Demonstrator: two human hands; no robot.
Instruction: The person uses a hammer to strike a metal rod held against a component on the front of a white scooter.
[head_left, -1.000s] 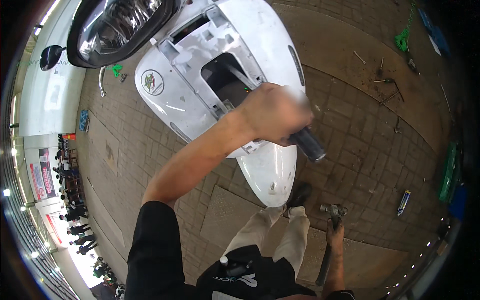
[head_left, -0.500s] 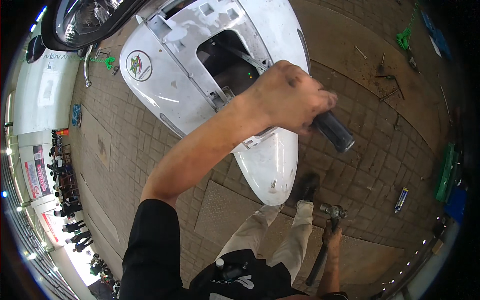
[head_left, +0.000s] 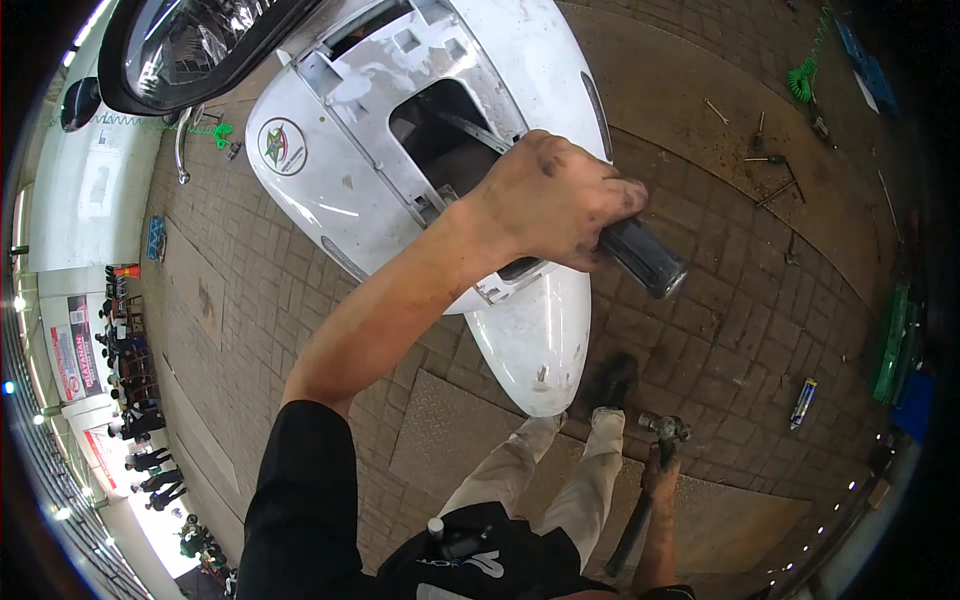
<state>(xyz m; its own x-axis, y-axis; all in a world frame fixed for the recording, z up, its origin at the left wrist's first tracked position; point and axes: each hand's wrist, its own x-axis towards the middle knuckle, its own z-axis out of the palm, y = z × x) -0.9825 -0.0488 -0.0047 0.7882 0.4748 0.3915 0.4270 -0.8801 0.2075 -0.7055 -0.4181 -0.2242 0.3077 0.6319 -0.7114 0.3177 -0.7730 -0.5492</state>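
My left hand (head_left: 565,200) is closed around the black handle of a screwdriver (head_left: 645,262). The handle's butt end sticks out toward the lower right. A metal shaft shows beyond my knuckles, pointing into the dark opening of a white scooter body (head_left: 380,200); its tip is hidden inside. Low beside my right leg, my right hand (head_left: 662,475) grips a ball-peen hammer (head_left: 668,428) close under the metal head. The hammer's dark handle slants down past my wrist. Under my left forearm the scooter's white front fender (head_left: 535,345) points toward my legs.
A headlight unit (head_left: 190,45) hangs at the upper left. Several hand tools (head_left: 775,160) lie on a brown floor sheet at the right. A small tube (head_left: 802,403) and a green case (head_left: 893,345) lie farther right. Several people (head_left: 140,420) are far left.
My left hand and the screwdriver have shifted a little left across the scooter body. The view has moved slightly too. My right hand still holds the hammer low down.
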